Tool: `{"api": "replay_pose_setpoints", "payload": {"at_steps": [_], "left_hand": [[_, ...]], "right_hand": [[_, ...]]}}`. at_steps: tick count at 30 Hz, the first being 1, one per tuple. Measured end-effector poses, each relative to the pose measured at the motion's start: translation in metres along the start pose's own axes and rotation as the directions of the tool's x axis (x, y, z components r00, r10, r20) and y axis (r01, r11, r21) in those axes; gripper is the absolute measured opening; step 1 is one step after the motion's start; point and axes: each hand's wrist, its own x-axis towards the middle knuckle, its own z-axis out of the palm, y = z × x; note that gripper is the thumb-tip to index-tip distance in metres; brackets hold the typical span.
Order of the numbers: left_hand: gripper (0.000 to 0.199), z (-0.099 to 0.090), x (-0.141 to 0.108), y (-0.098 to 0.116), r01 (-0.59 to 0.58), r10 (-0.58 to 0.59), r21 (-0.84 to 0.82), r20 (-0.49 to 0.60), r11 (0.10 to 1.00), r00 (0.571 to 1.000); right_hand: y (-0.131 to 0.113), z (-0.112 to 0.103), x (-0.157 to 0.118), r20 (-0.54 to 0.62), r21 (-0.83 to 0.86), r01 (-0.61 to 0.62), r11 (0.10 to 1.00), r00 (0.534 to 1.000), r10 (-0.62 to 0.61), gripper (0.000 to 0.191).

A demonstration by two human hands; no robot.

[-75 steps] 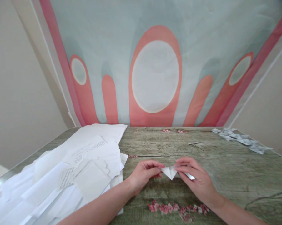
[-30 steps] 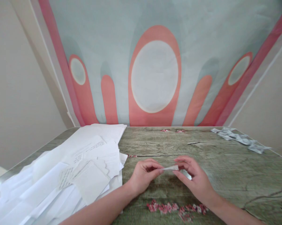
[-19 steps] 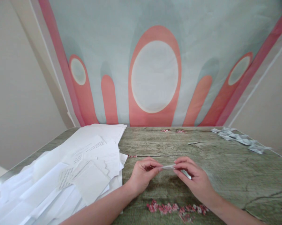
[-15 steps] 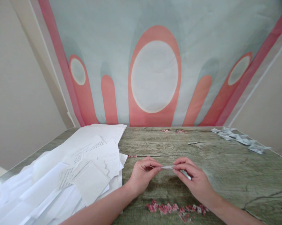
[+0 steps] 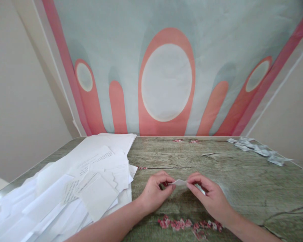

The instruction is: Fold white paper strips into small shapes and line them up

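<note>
Between my two hands is a small white folded piece of paper (image 5: 179, 183), held just above the table. My left hand (image 5: 158, 190) pinches its left end between thumb and fingers. The right end is pinched by my right hand (image 5: 208, 191), whose fingers curl over it and hide part of it. To the left of my left forearm lies a large spread pile of white paper sheets and scraps (image 5: 98, 195), some with printed lines.
Several small folded paper pieces (image 5: 257, 149) lie at the table's far right edge. The wood-patterned table (image 5: 164, 154) carries printed pink flowers and meets a wall covering (image 5: 126, 50) with orange shapes at its back edge.
The folded paper has tilted between my fingers, so more of its flat face shows. My fingers have shifted slightly on it, while the pile and the small pieces look unchanged.
</note>
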Motion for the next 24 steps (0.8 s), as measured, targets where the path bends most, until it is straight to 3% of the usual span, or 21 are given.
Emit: {"api": "replay_pose_setpoints", "payload": {"at_steps": [10, 16, 18, 21, 24], "left_hand": [[0.017, 0.002, -0.002, 0.003, 0.088, -0.09, 0.056, 0.034, 0.995, 0.995], [0.02, 0.002, -0.001, 0.003, 0.157, -0.157, 0.019, 0.017, 0.987, 0.987], [0.021, 0.002, -0.001, 0.004, 0.163, -0.164, 0.009, 0.019, 0.987, 0.986], [0.021, 0.001, -0.001, 0.003, 0.143, -0.143, 0.004, 0.044, 0.99, 0.989], [0.022, 0.0, -0.002, 0.002, 0.108, -0.107, -0.01, 0.077, 0.994, 0.991]], "right_hand": [[-0.001, 0.007, -0.006, -0.072, -0.043, -0.12, 0.992, 0.991, 0.116, 0.02], [-0.01, 0.008, -0.004, -0.019, 0.191, -0.246, 0.95, 0.967, 0.254, 0.026], [-0.012, 0.008, -0.002, 0.032, 0.367, -0.319, 0.874, 0.943, 0.331, 0.029], [-0.014, 0.009, 0.0, 0.188, 0.621, -0.439, 0.649, 0.888, 0.421, 0.031], [-0.013, 0.009, 0.002, 0.362, 0.684, -0.557, 0.47, 0.819, 0.445, 0.029]]}}
